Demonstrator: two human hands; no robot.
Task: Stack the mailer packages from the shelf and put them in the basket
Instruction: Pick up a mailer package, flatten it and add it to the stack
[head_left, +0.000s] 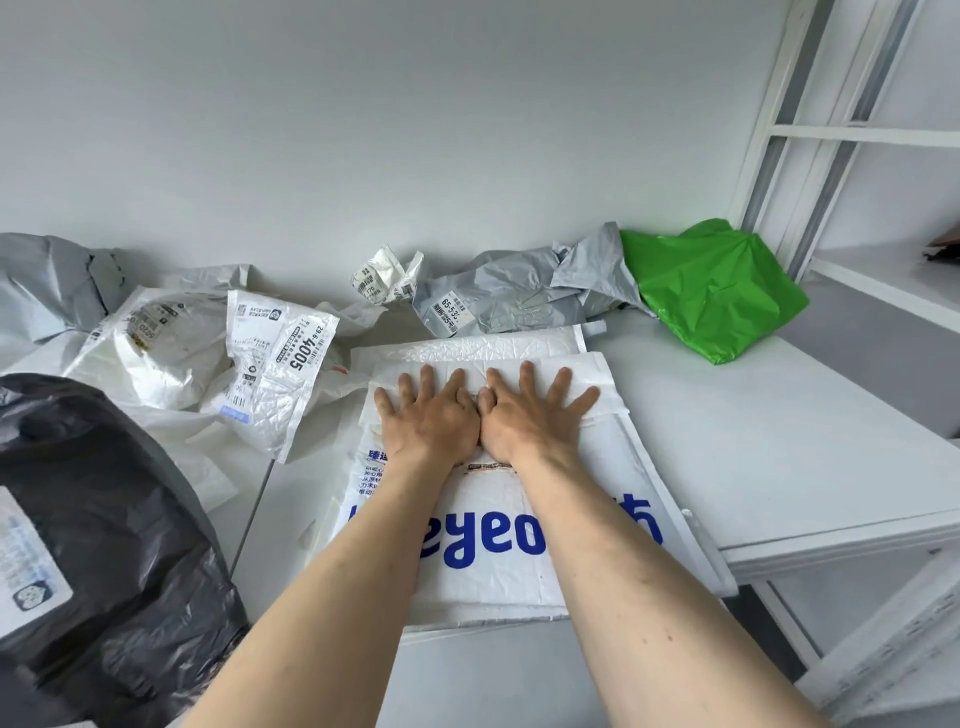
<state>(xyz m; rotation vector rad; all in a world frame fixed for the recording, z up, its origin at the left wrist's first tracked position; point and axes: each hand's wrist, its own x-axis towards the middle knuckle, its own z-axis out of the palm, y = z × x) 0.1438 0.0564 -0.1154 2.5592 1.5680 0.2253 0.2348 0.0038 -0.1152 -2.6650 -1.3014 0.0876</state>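
Hands, left (427, 415) and right (535, 415), press flat (fingers spread) on the white mailer stack (498, 525) on the shelf (779, 441).

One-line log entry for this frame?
step: flattening stack | left hand: flat on white mailer | right hand: flat beside it | green bag: untouched

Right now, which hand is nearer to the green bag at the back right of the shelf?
Right. The right hand presses flat on the white mailer, on the side toward the green bag. The left hand lies beside it, one hand farther from the bag.
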